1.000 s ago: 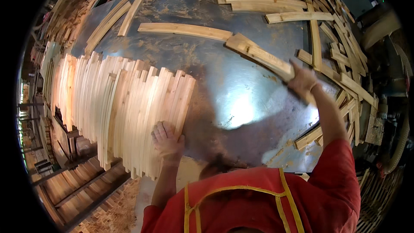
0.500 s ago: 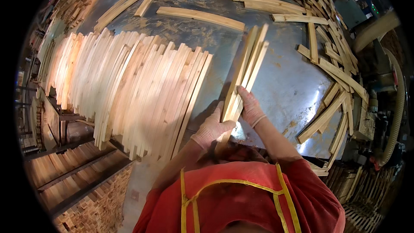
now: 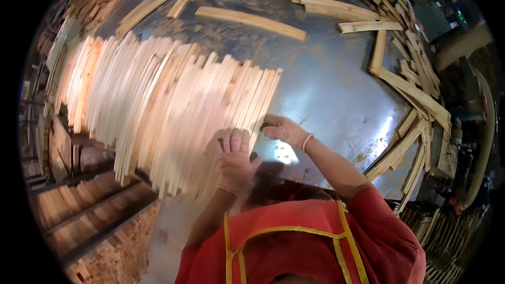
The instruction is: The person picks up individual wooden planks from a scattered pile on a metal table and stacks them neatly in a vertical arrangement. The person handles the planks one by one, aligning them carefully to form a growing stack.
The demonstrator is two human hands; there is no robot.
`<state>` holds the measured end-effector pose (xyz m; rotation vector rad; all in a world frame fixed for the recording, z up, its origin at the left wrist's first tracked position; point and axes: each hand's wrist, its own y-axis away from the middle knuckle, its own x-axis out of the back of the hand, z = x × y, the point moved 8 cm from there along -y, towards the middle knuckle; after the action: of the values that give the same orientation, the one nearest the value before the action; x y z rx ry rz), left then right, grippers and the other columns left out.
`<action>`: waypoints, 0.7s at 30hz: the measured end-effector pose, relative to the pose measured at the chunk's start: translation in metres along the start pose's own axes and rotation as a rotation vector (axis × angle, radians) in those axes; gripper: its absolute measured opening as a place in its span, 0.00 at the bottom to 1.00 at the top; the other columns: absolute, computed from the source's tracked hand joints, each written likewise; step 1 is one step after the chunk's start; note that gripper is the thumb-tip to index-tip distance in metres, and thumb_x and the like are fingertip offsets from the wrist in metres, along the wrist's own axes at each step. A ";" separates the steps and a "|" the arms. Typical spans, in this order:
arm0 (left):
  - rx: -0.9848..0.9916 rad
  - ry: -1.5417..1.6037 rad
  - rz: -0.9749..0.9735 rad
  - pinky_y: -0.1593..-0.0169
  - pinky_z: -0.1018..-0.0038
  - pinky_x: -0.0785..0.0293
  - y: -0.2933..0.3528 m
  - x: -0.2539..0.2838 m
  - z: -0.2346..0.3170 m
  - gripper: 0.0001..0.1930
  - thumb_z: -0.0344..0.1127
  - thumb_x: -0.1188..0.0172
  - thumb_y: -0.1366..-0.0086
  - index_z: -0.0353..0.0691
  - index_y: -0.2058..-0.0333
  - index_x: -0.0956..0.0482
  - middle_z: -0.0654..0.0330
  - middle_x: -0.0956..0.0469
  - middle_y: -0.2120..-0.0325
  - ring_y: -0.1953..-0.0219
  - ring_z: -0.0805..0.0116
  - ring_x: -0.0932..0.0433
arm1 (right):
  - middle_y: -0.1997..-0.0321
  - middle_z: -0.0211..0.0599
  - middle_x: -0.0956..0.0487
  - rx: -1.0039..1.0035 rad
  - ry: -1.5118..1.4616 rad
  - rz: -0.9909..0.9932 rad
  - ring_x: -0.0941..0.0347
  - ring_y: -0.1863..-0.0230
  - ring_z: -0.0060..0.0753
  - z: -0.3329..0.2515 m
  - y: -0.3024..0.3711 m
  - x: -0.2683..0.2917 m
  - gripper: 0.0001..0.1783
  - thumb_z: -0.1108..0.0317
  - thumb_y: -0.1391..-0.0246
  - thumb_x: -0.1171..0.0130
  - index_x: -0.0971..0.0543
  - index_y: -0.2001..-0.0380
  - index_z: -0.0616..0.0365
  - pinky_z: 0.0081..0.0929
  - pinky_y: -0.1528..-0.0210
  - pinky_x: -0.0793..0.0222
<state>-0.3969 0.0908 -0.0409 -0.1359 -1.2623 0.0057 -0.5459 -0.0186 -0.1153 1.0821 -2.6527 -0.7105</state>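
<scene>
Pale wooden slats point(image 3: 184, 110) lie side by side in a long row on the metal tabletop, their ends uneven. My left hand point(image 3: 234, 152), in a light work glove, rests on top of the row near its right end, palm down with the fingers stretched out. Against the side of the outermost slat point(image 3: 270, 97), my right hand point(image 3: 285, 130) is gloved too. Its fingers are loosely bent, the tips at the slat's edge, and nothing is held in it.
Loose boards point(image 3: 250, 21) lie across the far part of the metal table point(image 3: 331, 89). A jumbled heap of slats point(image 3: 413, 94) lines the right side. A ribbed hose point(image 3: 486, 126) hangs beyond it. At lower left stands a rack of stacked wood pieces point(image 3: 89, 200).
The few slats that both hands held upright at a slant now lie at the row's right end. My left hand moved left onto the row; my right hand moved left to its edge.
</scene>
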 end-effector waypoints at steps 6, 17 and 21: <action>-0.082 -0.084 0.061 0.25 0.40 0.45 -0.029 -0.019 -0.005 0.38 0.49 0.32 0.46 0.40 0.37 0.27 0.50 0.30 0.37 0.29 0.40 0.38 | 0.43 0.60 0.16 0.054 0.811 0.879 0.18 0.44 0.60 -0.075 0.008 0.295 0.38 0.46 0.40 0.32 0.24 0.38 0.65 0.51 0.42 0.22; -0.055 -0.158 -0.104 0.26 0.35 0.44 -0.021 -0.041 -0.016 0.41 0.48 0.32 0.49 0.40 0.36 0.28 0.44 0.32 0.35 0.29 0.35 0.38 | 0.50 0.58 0.15 -0.482 1.025 1.219 0.19 0.46 0.60 0.032 0.120 0.475 0.42 0.46 0.47 0.31 0.29 0.35 0.56 0.52 0.42 0.25; -0.089 -0.174 -0.060 0.27 0.36 0.42 -0.028 -0.035 -0.012 0.41 0.48 0.33 0.48 0.38 0.35 0.28 0.44 0.33 0.34 0.30 0.35 0.36 | 0.49 0.62 0.17 -0.302 0.925 1.264 0.20 0.48 0.62 0.084 0.199 0.379 0.40 0.54 0.47 0.32 0.30 0.33 0.57 0.52 0.47 0.23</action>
<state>-0.3984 0.0596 -0.0746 -0.1770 -1.4411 -0.0918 -0.9670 -0.1302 -0.0909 -0.3812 -1.7453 -0.1909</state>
